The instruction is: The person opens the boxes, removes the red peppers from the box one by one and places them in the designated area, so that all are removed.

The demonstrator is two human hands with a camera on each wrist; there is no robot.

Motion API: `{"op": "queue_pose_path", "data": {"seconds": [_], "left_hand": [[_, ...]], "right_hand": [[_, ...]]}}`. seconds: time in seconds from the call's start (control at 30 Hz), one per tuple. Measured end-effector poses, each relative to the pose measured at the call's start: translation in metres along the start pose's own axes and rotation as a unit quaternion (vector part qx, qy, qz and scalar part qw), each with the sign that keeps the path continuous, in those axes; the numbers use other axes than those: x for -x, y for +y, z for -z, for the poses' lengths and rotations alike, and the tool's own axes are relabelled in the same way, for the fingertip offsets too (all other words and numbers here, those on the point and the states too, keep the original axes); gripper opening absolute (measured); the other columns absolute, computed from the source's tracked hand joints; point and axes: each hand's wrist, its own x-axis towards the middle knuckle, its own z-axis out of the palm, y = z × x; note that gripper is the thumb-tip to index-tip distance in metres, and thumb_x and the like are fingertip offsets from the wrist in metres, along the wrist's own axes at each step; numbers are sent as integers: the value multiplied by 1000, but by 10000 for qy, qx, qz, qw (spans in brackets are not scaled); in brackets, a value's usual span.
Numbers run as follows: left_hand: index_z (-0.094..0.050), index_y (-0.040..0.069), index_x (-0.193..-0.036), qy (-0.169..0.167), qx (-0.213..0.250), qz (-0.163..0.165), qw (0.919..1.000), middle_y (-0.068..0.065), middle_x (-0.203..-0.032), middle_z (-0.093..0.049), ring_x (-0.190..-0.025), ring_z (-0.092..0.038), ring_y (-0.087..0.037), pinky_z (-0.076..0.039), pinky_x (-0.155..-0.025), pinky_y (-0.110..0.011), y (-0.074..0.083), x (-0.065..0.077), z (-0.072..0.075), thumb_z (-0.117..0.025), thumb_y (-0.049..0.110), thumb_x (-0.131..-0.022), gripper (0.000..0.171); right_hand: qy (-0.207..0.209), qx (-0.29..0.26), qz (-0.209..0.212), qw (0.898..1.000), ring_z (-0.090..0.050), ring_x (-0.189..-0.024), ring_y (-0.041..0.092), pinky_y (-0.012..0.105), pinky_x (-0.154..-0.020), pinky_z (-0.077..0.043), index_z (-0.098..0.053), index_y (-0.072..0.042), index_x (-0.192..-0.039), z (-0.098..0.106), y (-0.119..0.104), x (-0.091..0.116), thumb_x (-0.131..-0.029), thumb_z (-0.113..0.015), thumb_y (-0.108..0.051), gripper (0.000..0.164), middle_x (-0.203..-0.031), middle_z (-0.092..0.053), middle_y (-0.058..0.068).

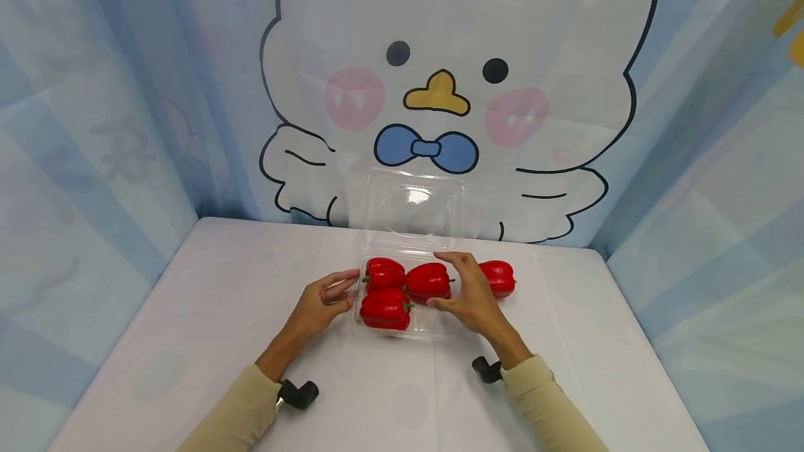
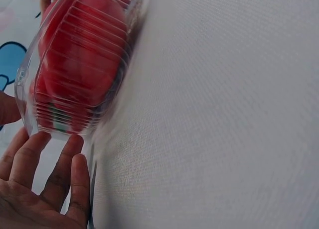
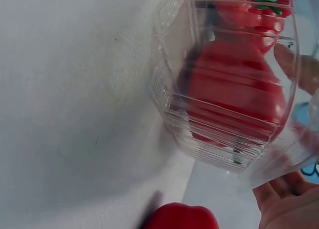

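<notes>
Head view: left hand [image 1: 319, 309] loose, touching clear box [image 1: 433, 325]; right hand [image 1: 472, 300] (spread) beside red pepper [image 1: 426, 281].

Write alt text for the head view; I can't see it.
An open clear container holds three red peppers; the left hand is at its left edge and the right hand spans the rightmost pepper inside, contact unclear. A fourth red pepper lies on the table to the container's right, and the raised clear lid stands behind.

Just right of the left hand [image 1: 317, 307], a box [image 1: 433, 327] on the counter [image 1: 188, 340] holds three peppers [image 1: 385, 310]; another pepper [image 1: 501, 279] lies right of the right hand [image 1: 474, 298].
</notes>
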Motion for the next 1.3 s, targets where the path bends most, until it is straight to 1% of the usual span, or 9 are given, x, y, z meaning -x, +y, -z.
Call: {"op": "queue_pose_path", "data": {"seconds": [0.13, 0.37, 0.47, 0.67, 0.83, 0.97, 1.2, 1.3], "left_hand": [[-52, 7, -156, -17, -26, 13, 10000, -14, -161, -52, -145, -56, -39, -55, -108, -33, -1, -1, 0, -67, -1, -98, 60], [-52, 12, -157, -128, -51, 112, 9998, -11, -161, -53, -145, -57, -39, -55, -110, -37, -1, -3, 2, -69, 3, -100, 60], [-50, 13, -158, -232, -35, 141, 9996, -10, -162, -52, -145, -56, -40, -54, -111, -37, -1, -2, 4, -69, 5, -101, 60], [-47, 14, -161, -460, 116, 161, 9987, -10, -165, -48, -149, -53, -38, -53, -112, -33, -2, 0, 7, -68, 7, -102, 62], [-45, 14, -161, -513, 195, 167, 9984, -9, -166, -47, -150, -51, -37, -53, -112, -31, -4, 0, 8, -69, 9, -102, 63], [-46, 14, -161, -509, 232, 165, 9983, -9, -166, -47, -151, -50, -35, -52, -112, -31, -4, 0, 8, -68, 8, -103, 63], [-45, 14, -161, -504, 194, 153, 9984, -10, -167, -46, -150, -51, -38, -53, -112, -31, -6, 0, 9, -67, 7, -103, 63], [-45, 14, -161, -507, 186, 129, 9985, -10, -167, -46, -152, -49, -38, -52, -114, -33, -6, 1, 9, -67, 8, -103, 63]], "right_hand": [[-141, 170, -23, 9998, -49, -146, 33, 57, -112, -55, -55, -24, -153, -3, 3, -3, -77, -97, -18, 87, -152, -52, 9], [-290, 436, -133, 9985, -48, -145, 34, 55, -110, -57, -57, -20, -151, -7, 4, -6, -77, -97, -15, 85, -152, -52, 10], [-250, 542, -100, 9982, -49, -143, 33, 55, -110, -57, -59, -19, -149, -9, 4, -6, -76, -96, -12, 82, -149, -54, 10], [-100, 626, -14, 9980, -50, -139, 32, 55, -112, -56, -63, -17, -146, -10, 3, -4, -75, -96, -9, 79, -142, -56, 10], [-63, 433, -75, 9990, -52, -137, 32, 54, -114, -55, -64, -16, -145, -6, -3, -3, -74, -97, -8, 78, -139, -55, 11], [40, 298, -123, 9995, -56, -135, 33, 54, -112, -56, -65, -16, -145, -2, -7, -3, -74, -97, -7, 79, -136, -55, 11], [180, 168, -184, 9995, -55, -135, 34, 55, -108, -59, -64, -18, -146, 4, -13, 0, -76, -96, -10, 77, -138, -55, 11], [267, 142, -173, 9994, -55, -135, 35, 56, -105, -60, -65, -19, -146, 10, -18, 3, -77, -96, -12, 76, -139, -55, 10]]}}
